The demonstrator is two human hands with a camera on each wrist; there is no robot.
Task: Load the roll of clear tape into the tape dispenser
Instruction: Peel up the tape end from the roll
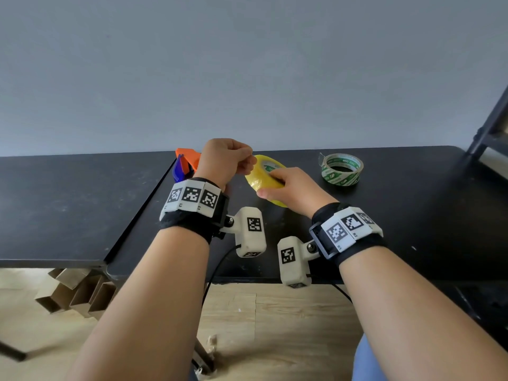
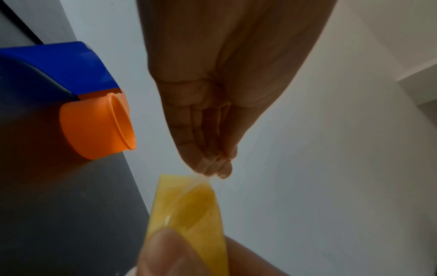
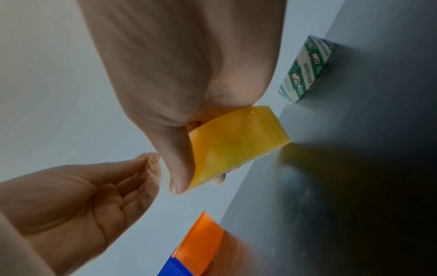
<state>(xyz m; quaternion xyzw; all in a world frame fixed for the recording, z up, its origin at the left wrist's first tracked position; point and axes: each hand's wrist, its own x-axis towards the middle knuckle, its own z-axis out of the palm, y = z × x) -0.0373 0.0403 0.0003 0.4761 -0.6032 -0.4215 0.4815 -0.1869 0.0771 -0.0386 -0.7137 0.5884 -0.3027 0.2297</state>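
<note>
Hands: right hand (image 1: 292,189) grips tape roll (image 1: 264,176) | left hand (image 1: 226,158) pinches its loose end

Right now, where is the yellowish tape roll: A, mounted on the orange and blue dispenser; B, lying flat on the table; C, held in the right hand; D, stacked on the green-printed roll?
C: the right hand grips the yellowish tape roll above the black table while the left hand pinches its free end.

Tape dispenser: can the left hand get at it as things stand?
Probably yes. The tape dispenser lies on the table just behind the left hand with nothing between, but that hand pinches the tape end of the yellow roll.
</note>
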